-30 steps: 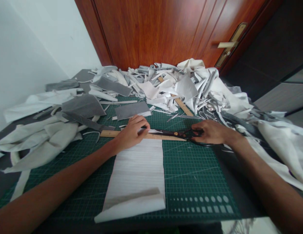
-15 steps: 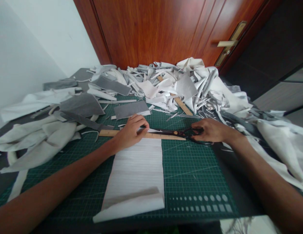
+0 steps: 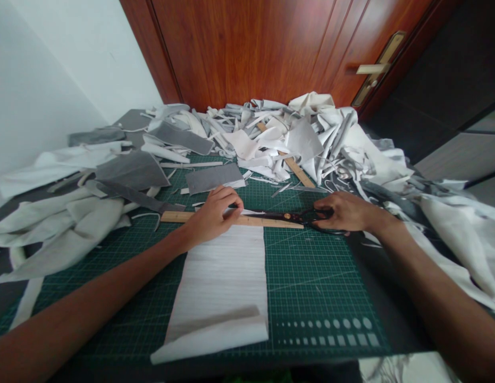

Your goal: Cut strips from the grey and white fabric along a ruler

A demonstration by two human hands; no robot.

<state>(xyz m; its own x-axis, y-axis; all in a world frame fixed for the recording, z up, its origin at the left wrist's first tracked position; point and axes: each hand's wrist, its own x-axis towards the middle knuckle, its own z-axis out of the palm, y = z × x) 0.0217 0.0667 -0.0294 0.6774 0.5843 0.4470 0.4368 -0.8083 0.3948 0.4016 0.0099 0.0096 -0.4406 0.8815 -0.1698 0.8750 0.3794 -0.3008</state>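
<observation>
Head camera view: at left, crumpled pale fabric [image 3: 83,221] lies beside the left hand [image 3: 215,215], whose thumb and fingertips pinch a narrow white strip [image 3: 253,213] just beyond the wooden ruler [image 3: 271,223]. Below the ruler, a striped white cloth [image 3: 223,276] lies on the green mat [image 3: 311,271], its near end folded over. Black scissors [image 3: 287,216] reach along the ruler's far edge, their handles gripped by the right hand [image 3: 343,213]; more pale fabric [image 3: 454,229] sits at far right.

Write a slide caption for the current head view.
Right hand holds black scissors; left hand pinches white fabric beside a wooden ruler.
</observation>
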